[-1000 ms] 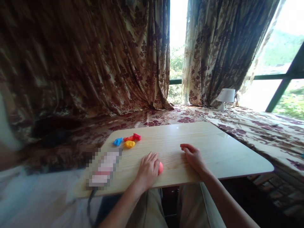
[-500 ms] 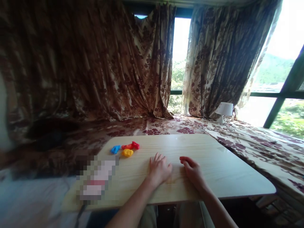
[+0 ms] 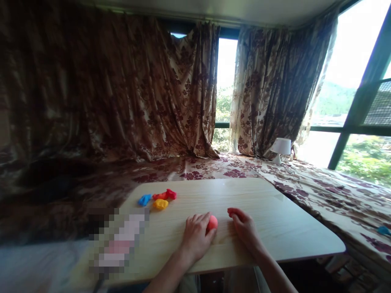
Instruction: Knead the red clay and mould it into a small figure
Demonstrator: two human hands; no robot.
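Left hand [image 3: 197, 235] around a smooth, coral-pink ball [image 3: 213, 222] on a pale wood-grain table [image 3: 290, 228].
Thumb and forefinger flank it; whether pinching, I cannot tell. The right hand [image 3: 244, 230] curls its fingers together. Uneven pressure could send the ball rolling.

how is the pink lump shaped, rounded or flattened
Rounded: the pink lump shows a curved, ball-like outline beside the left hand; its covered side, cannot tell.
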